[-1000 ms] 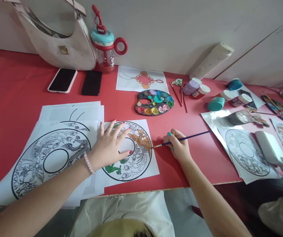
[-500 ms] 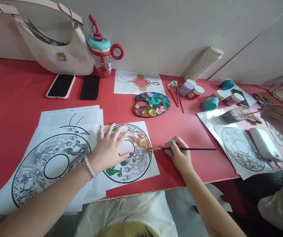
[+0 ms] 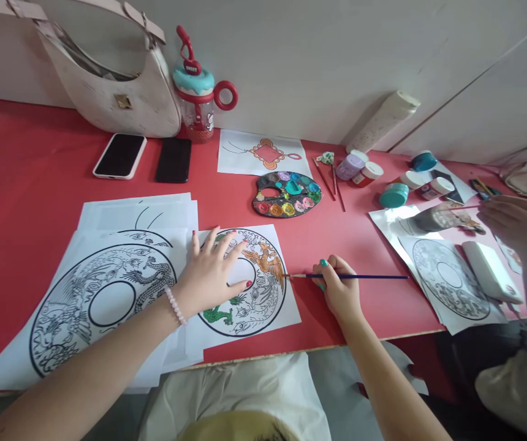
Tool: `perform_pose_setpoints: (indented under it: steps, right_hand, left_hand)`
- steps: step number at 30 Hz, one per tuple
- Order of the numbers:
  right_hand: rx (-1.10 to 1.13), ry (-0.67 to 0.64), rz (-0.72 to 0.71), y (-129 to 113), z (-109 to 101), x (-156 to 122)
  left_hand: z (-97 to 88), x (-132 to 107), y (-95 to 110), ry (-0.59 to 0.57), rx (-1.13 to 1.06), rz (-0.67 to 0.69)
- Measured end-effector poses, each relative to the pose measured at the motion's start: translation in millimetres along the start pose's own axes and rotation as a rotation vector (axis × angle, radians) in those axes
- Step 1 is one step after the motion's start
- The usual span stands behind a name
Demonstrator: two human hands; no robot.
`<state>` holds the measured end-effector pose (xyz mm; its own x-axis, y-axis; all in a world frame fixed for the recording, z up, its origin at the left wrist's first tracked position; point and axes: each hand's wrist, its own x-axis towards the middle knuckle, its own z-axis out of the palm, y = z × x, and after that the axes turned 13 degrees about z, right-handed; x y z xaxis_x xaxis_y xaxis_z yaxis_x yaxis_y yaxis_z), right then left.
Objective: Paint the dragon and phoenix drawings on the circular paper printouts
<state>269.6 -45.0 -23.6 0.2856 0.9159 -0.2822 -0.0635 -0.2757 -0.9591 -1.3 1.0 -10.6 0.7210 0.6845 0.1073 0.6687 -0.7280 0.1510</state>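
My left hand (image 3: 212, 272) lies flat with spread fingers on a sheet with a round line drawing (image 3: 263, 309), partly covering it. The drawing has a bird painted orange-brown and a creature painted green; other parts are still plain black lines. Held in my closed right hand (image 3: 341, 285) is a thin paintbrush (image 3: 378, 277) with a dark blue handle. Its tip is at the orange wing, near the drawing's right rim. A paint palette (image 3: 286, 195) with several colours sits above the sheet.
Left of the drawing is a stack of printed sheets (image 3: 107, 269). Behind lie two phones (image 3: 120, 157), a handbag (image 3: 121, 101) and a cup (image 3: 197, 104). Paint jars (image 3: 394, 195) and brushes (image 3: 325, 177) stand right of the palette. Another person's hand (image 3: 516, 214) holds a brush at far right.
The whole view has shifted slightly, so things sit a little further right. Both hands keep nearly the same place on the drawing, with the brush tip still at the wing.
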Motion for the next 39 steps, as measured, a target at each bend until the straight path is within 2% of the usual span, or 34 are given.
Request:
perform_pose_setpoints:
  steps: [29,39]
  right_hand:
    - [0.020,-0.033,-0.013,-4.8,2.9,-1.6]
    - [0.034,-0.071,0.008,0.5,-0.2,-2.1]
  left_hand:
    - [0.1,-0.4,-0.3,-0.002,0.012,0.002]
    - [-1.6,-0.6,0.4,-0.002,0.007,0.003]
